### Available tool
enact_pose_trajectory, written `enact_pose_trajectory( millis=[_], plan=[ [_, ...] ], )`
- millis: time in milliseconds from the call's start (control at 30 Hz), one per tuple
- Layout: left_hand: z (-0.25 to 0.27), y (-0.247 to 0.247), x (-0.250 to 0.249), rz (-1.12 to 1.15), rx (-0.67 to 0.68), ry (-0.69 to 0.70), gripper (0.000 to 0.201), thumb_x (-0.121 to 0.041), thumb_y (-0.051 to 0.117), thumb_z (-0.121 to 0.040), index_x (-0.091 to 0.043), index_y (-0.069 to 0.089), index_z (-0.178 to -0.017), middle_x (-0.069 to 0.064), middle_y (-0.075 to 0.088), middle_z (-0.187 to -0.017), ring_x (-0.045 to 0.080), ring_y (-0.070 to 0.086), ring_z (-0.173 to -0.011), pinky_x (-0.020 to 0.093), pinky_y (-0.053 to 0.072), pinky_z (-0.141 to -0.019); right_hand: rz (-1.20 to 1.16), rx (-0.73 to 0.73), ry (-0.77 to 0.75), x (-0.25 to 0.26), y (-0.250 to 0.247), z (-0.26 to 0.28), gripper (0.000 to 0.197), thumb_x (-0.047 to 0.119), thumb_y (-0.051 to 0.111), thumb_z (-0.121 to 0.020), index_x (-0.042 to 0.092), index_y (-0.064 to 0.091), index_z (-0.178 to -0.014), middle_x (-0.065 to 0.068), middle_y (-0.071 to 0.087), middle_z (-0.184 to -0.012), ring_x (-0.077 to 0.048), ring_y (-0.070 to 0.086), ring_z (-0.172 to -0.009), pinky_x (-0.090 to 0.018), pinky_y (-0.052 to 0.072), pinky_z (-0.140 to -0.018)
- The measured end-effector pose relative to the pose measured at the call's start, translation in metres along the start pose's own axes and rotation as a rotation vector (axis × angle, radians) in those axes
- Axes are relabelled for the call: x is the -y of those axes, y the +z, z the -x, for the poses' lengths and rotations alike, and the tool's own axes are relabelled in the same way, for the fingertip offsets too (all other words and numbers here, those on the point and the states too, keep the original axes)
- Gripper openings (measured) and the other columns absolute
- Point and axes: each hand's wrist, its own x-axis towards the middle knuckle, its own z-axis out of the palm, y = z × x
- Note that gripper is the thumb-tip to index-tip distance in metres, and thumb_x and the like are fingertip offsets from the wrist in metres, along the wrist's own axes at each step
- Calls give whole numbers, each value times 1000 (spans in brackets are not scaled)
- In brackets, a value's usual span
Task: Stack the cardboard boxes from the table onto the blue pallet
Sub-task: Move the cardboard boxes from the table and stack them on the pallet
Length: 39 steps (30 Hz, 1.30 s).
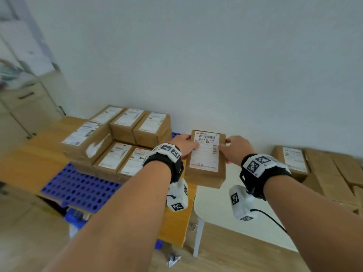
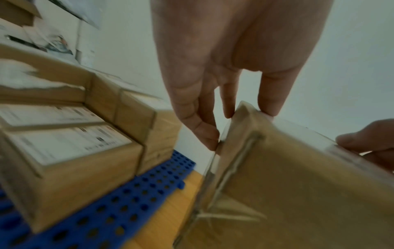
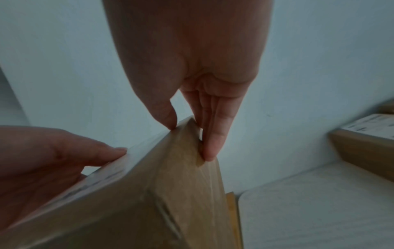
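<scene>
A cardboard box (image 1: 206, 160) with a white shipping label is held in the air between both hands, above the gap between the white table and the blue pallet (image 1: 78, 189). My left hand (image 1: 183, 143) grips its left side, thumb on top. My right hand (image 1: 234, 147) grips its right side the same way. In the left wrist view the left fingers (image 2: 270, 94) clamp the box (image 2: 287, 185) at its far corner. The right wrist view has the right fingers (image 3: 215, 134) pinching the box (image 3: 149, 193) edge. Several labelled boxes (image 1: 121, 140) are stacked on the pallet.
The white table (image 1: 220, 209) lies below right, with more cardboard boxes (image 1: 318, 165) piled at its right end. The pallet rests on a wooden platform (image 1: 174, 222). A white wall stands close behind. A paper scrap (image 1: 173, 260) lies on the floor.
</scene>
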Motion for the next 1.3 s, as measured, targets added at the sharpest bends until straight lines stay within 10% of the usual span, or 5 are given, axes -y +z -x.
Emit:
enact_pose_trajectory(
  millis=[500, 767, 1300],
  plan=[
    [23, -212, 126, 61, -79, -44, 44, -18, 59, -91, -20, 54, -135, 3, 67, -118, 25, 65, -103, 40, 56, -89, -124, 27, -77, 204, 130, 8, 32, 33, 55, -86, 7, 65, -100, -11, 73, -88, -30, 71, -79, -44, 59, -78],
    [-4, -262, 166, -91, -80, -104, 13, -14, 65, -86, -17, 62, -98, 8, 69, -113, 29, 68, -100, 43, 57, -87, -156, 97, -8, 250, 173, -7, 26, 26, 53, -89, 6, 67, -93, -12, 75, -83, -26, 74, -73, -39, 61, -74],
    [-101, -284, 175, -537, -6, -209, 32, -24, 82, -74, -5, 67, -95, 9, 73, -96, 25, 71, -86, 35, 59, -80, -266, 223, 200, 263, 217, -86, 22, 19, 61, -89, -1, 67, -94, -16, 74, -91, -25, 73, -76, -34, 62, -69]
  ],
)
